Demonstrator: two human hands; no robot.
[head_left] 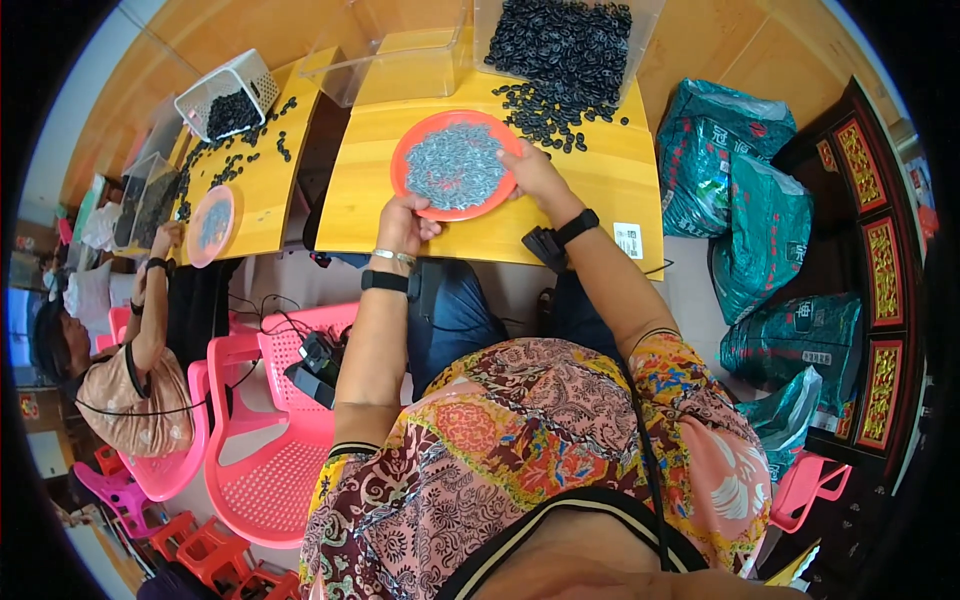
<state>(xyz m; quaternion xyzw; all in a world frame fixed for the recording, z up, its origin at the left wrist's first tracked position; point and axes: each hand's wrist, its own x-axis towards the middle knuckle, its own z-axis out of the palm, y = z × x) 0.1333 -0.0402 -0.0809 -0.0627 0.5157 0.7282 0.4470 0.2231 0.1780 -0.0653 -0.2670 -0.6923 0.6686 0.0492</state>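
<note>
The person is holding a red plate (415, 165) at the near edge of the yellow table (610, 180), just in front of their lap. The left hand (403, 222) is gripping the plate's near rim, thumb over the lip and fingers underneath, while the right hand (533, 168) is closing on the far right rim in the same way. The plate is carrying a flat heap of small grey pieces (455, 165), spreading almost to the rim. It looks like thin, light plastic, stiff enough to lift yet likely to flex, and the loose pieces would probably slide off with any tilt, so two opposite rim holds seem the safest grip. Black rings (545, 115) are lying scattered just beyond it, spilling from a clear bin (640, 30). At another table, a co-worker (150, 340) is handling a similar plate.
</note>
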